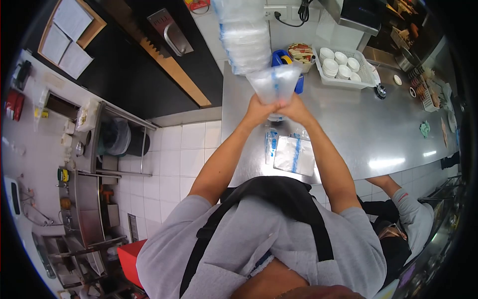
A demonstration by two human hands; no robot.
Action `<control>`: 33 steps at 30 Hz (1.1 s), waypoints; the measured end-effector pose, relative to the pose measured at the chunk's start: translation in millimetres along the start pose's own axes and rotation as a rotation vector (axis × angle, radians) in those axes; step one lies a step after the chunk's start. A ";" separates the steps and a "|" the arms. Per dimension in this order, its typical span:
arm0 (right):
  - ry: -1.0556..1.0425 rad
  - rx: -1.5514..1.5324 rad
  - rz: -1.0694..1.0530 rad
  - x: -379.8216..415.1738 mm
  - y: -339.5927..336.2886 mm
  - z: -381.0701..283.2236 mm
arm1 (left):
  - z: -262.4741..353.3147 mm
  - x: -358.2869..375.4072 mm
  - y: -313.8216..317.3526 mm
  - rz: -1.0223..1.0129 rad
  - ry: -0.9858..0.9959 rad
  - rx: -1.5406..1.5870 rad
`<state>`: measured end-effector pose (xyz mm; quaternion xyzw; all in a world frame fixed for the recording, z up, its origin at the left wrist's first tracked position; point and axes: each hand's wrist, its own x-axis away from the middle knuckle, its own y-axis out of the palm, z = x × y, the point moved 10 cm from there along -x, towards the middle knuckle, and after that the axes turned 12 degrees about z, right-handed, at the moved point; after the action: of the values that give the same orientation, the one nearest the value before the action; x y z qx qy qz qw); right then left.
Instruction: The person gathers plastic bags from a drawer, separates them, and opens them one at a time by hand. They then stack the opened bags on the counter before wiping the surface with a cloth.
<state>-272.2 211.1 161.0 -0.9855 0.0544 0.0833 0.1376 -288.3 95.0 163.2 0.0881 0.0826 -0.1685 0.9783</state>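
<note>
Both hands are together over a steel table, the left hand and right hand clamped around the narrow lower end of a clear plastic bag with blue print. From where I sit, that two-handed squeeze seems to keep the slippery film gathered, its upper part flaring away from the wearer. I cannot tell whether it is one layer or several, nor what the pale thing below the hands is. A flat bag lies between the forearms, probably for easy reach. Beyond the hands, tall bundles of plastic stand near the wall, and a blue tape dispenser sits behind the held bag. To the right, a white basket keeps small bowls grouped.
</note>
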 end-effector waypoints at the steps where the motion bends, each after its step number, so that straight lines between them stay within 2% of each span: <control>1: -0.019 -0.007 0.007 9.8 0.0 -3.9 | -2.0 -0.4 2.4 -0.042 0.019 -0.018; 3: -0.078 -0.017 -0.071 17.8 -1.2 -11.8 | -16.7 -1.7 0.4 -0.150 -0.054 -0.060; 5: -0.120 0.079 -0.002 8.9 -26.7 -5.3 | 3.9 -9.4 -2.9 -0.121 0.013 -0.001; 7: -0.113 0.072 0.013 0.2 -33.6 -11.7 | 56.3 -8.3 -7.6 0.036 0.190 0.163; 9: -0.046 -0.034 -0.065 3.1 -17.3 -20.2 | 54.9 -9.0 4.9 0.055 0.095 0.166; 10: -0.038 -0.070 -0.038 6.0 -11.0 -15.6 | 52.3 -12.5 10.5 0.064 0.061 0.171; 13: -0.072 -0.110 0.023 9.9 3.2 4.8 | 24.5 -1.5 13.3 0.046 0.115 -0.069; 15: -0.122 -0.071 0.049 19.6 3.0 13.1 | 11.5 -2.3 11.7 0.016 0.122 -0.129; 18: -0.116 0.081 0.204 23.3 -3.4 24.5 | -0.4 1.5 8.8 0.012 0.159 -0.197; 21: -0.390 0.234 0.240 25.2 -8.0 11.0 | -13.2 -7.2 -0.8 0.017 0.211 -0.403; 23: -0.251 0.248 0.175 28.5 -23.7 24.9 | -13.7 10.4 -9.0 0.025 0.205 -0.471; 24: -0.175 0.253 0.140 42.3 -29.6 35.1 | -32.5 25.8 -22.2 0.015 0.135 -0.623; 26: -0.037 0.258 0.269 82.3 -56.7 53.1 | -59.3 42.5 -45.2 -0.011 0.028 -0.914; 27: 0.012 0.267 0.338 96.3 -71.7 57.4 | -59.5 61.7 -48.7 -0.026 0.063 -0.867; 30: 0.217 0.335 0.300 162.0 -79.1 80.5 | -71.1 110.2 -36.9 -0.139 -0.057 -0.705; 33: 0.194 0.437 0.204 201.9 -65.7 69.2 | -60.4 138.5 4.6 -0.293 0.113 -0.714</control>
<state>-76.0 276.4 76.4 -0.9252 0.1832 -0.0120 0.3321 -166.0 67.7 78.7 -0.2615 0.2015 -0.2620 0.9068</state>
